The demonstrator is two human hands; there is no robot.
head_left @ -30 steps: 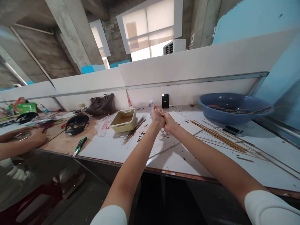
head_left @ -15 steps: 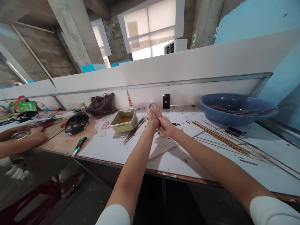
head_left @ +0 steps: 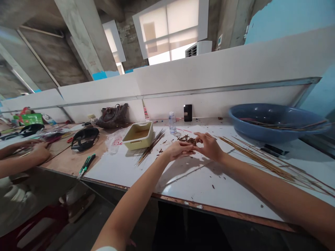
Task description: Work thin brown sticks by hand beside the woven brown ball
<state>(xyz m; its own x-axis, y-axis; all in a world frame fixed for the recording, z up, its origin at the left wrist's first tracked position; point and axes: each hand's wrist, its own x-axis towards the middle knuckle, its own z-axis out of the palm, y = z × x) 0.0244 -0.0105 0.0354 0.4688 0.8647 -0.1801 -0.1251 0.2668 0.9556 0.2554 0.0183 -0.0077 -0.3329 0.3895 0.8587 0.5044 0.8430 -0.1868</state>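
From the head camera, we saw both bare hands stretched out over the white table (head_left: 199, 181), meeting near its middle. The right hand (head_left: 210, 147) had its thumb and first fingers pinched on a small brown clump (head_left: 193, 141), held just above the tabletop. The left hand (head_left: 178, 150) lay just beside it, palm half turned up and fingers loosely curled, with its fingertips (head_left: 190, 150) against the right hand under the clump. We could not tell whether the left hand gripped anything itself. Dark crumbs were scattered on the table around both hands.

To the left of the hands stood a yellow tray (head_left: 138, 135), with a bundle of dark sticks (head_left: 151, 147) lying against its right side. Behind the hands a small clear bottle (head_left: 172, 122) stood upright, and near it a black phone (head_left: 187, 112) leaned on the white back wall. To the right, long thin pale sticks (head_left: 258, 159) lay fanned across the table, and beyond them sat a blue basin (head_left: 272, 120) with a few more sticks in it.

Further left we saw black goggles (head_left: 85, 138), green-handled cutters (head_left: 86, 164) near the table's front edge, and a brown handbag (head_left: 113, 116) by the wall. At the far left, another person's hand (head_left: 39, 152) rested on the table, well apart from ours.
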